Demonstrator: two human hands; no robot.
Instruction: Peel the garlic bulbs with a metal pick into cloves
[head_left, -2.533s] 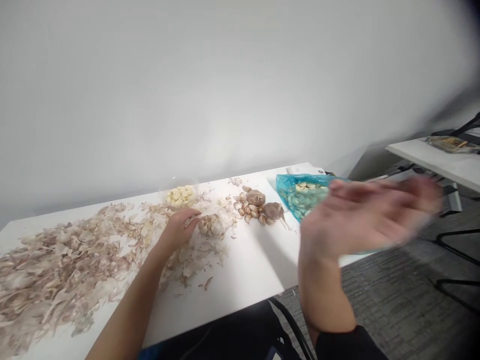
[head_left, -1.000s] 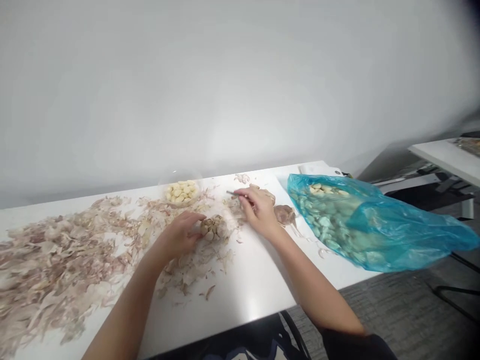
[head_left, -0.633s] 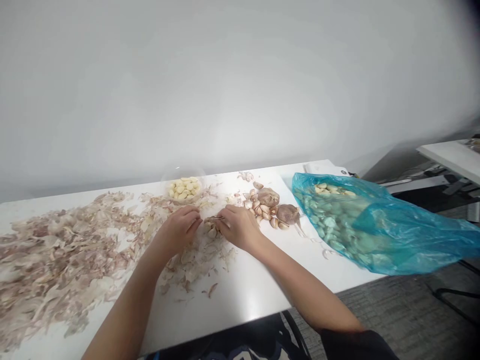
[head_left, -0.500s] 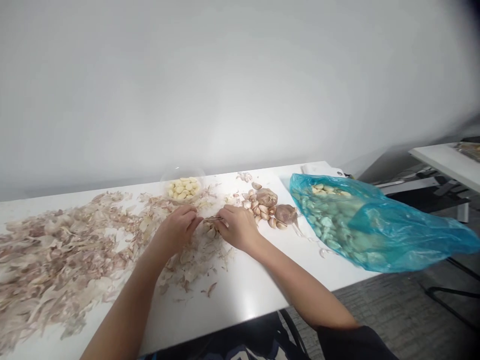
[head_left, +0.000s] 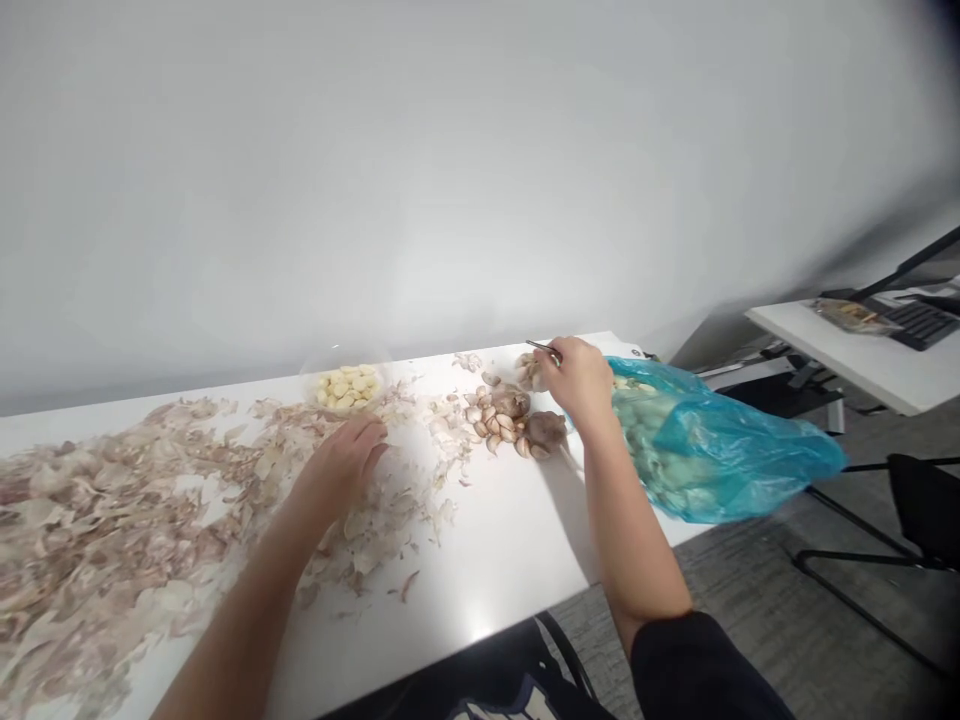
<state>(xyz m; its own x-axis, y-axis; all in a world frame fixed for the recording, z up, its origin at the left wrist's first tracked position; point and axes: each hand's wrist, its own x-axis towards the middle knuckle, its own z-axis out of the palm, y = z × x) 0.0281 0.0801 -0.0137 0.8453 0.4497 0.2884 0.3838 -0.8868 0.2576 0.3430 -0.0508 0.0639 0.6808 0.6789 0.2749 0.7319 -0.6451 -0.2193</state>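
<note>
Pinching what looks like a thin metal pick [head_left: 541, 347], the right hand [head_left: 577, 382] is working just beside a garlic bulb [head_left: 529, 372] near a blue plastic bag [head_left: 709, 450], while the loosely open left hand [head_left: 341, 462] is resting among papery garlic skins [head_left: 390, 520].

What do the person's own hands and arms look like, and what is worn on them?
The left hand and the right hand are bare, with no gloves. The right forearm is bare down to a dark sleeve near the elbow. The left arm shows no sleeve in view.
</note>
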